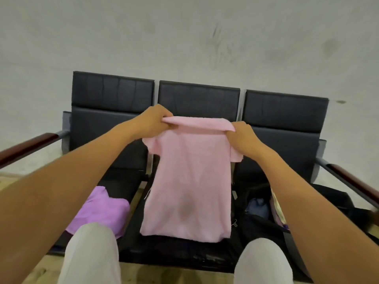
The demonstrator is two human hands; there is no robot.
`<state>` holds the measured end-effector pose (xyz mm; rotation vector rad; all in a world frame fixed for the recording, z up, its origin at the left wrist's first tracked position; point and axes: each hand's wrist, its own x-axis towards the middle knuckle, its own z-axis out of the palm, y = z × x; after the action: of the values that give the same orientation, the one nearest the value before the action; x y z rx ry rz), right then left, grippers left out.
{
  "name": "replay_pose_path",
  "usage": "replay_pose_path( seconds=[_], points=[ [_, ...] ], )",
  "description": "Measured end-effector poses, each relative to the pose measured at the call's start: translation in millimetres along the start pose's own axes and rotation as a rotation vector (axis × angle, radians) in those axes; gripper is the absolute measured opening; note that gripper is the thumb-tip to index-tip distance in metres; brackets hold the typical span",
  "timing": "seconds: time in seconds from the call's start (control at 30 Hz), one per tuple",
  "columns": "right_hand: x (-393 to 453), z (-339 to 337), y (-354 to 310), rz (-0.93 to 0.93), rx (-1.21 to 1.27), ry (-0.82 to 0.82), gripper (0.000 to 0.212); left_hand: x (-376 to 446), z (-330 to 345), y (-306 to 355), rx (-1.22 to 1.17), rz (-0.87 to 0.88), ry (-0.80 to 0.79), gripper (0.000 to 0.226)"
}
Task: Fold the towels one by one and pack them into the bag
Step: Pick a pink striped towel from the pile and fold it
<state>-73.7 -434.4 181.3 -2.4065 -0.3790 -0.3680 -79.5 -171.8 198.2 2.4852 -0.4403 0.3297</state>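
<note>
Broadly, a three-seat black bench (199, 103) fills the middle of the view against a pale scuffed wall (184, 33), with wooden armrests running out at about 9 and 3 o'clock. Next in size is the pink towel (186, 181), held up in the air in front of the middle seat: its top edge sits near the centre of the view and the rest hangs down toward 6 o'clock, its bottom hem reaching down to about the seat's front edge. It drapes limp with soft wrinkles, so I judge it light, floppy and not slippery; it will sag wherever it is unsupported, and the sensible hold is at the two top corners, keeping the edge taut before bringing the ends together. At 4 o'clock a dark open bag (262, 214) rests on the right seat with some bluish and pale cloth showing inside. At 7 o'clock a purple towel (102, 210) lies crumpled on the left seat, apparently unfolded. The left hand (151, 119) pinches the towel's top left corner, fingers curled over a small roll of cloth, and the right hand (244, 134) grips the top right corner likewise, a short flap hanging below each fist.
</note>
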Motion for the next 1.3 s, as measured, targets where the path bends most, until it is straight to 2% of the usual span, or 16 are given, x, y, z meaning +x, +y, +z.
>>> replay_pose_path(
  seconds=[0.07, 0.13, 0.23, 0.33, 0.47, 0.53, 0.6, 0.67, 0.73, 0.77, 0.83, 0.93, 1.0, 1.07, 1.17, 1.3],
  points=[
    [-4.2, -9.5, -7.5, -0.014, 0.040, 0.011, 0.036, -4.5, -5.5, 5.2, -0.152, -0.033, 0.024, 0.027],
    [-7.7, -18.8, -13.7, -0.017, 0.065, 0.035, 0.034, -9.3, -14.4, 11.7, -0.188, -0.032, 0.028, 0.033],
    [-9.6, -29.1, -17.4, -0.031, 0.043, 0.037, 0.032, -16.1, -27.4, 20.9, -0.048, -0.022, -0.146, 0.045],
    [-16.0, -37.2, -17.4, -0.036, 0.009, 0.012, 0.033, -24.4, -37.9, 31.2, 0.157, -0.040, -0.292, 0.039],
    [-26.7, -42.2, -19.9, -0.047, 0.003, -0.051, 0.040, -24.5, -47.2, 37.4, 0.215, -0.021, -0.211, 0.040],
    [-33.2, -44.7, -23.3, -0.018, -0.031, -0.161, 0.046, -22.1, -47.2, 37.8, 0.217, 0.004, -0.196, 0.038],
    [-36.2, -45.0, -24.2, -0.018, -0.196, -0.295, 0.051, -23.2, -44.0, 37.7, 0.192, 0.032, -0.183, 0.031],
    [-34.6, -42.2, -21.3, -0.045, -0.322, -0.339, 0.035, -26.6, -40.5, 36.6, 0.059, 0.051, -0.138, 0.024],
    [-30.3, -39.9, -17.3, -0.075, -0.306, -0.244, 0.016, -30.9, -38.6, 36.5, -0.104, 0.055, -0.101, 0.021],
    [-29.9, -38.9, -15.5, -0.078, -0.289, -0.187, 0.015, -32.6, -36.5, 35.5, -0.163, 0.052, -0.095, 0.023],
    [-29.8, -38.9, -16.1, -0.087, -0.279, -0.128, 0.023, -33.8, -33.0, 34.2, -0.205, 0.050, -0.123, 0.022],
    [-32.0, -34.5, -16.1, -0.093, -0.295, -0.141, 0.028, -36.4, -31.4, 34.7, -0.309, -0.006, -0.184, 0.015],
    [-34.8, -33.5, -13.7, -0.099, -0.290, -0.124, 0.030, -36.3, -33.9, 35.7, -0.427, -0.094, -0.243, 0.026],
    [-36.3, -33.4, -11.5, -0.107, -0.249, -0.063, 0.034, -39.7, -37.1, 38.3, -0.361, -0.159, -0.369, 0.032],
    [-36.8, -36.7, -11.5, -0.107, -0.190, -0.013, 0.031, -42.6, -40.0, 42.9, -0.021, -0.139, -0.561, 0.022],
    [-41.6, -29.6, -6.2, -0.017, -0.099, 0.027, 0.028, -37.8, -32.8, 40.0, 0.064, -0.075, -0.411, 0.015]
  ],
)
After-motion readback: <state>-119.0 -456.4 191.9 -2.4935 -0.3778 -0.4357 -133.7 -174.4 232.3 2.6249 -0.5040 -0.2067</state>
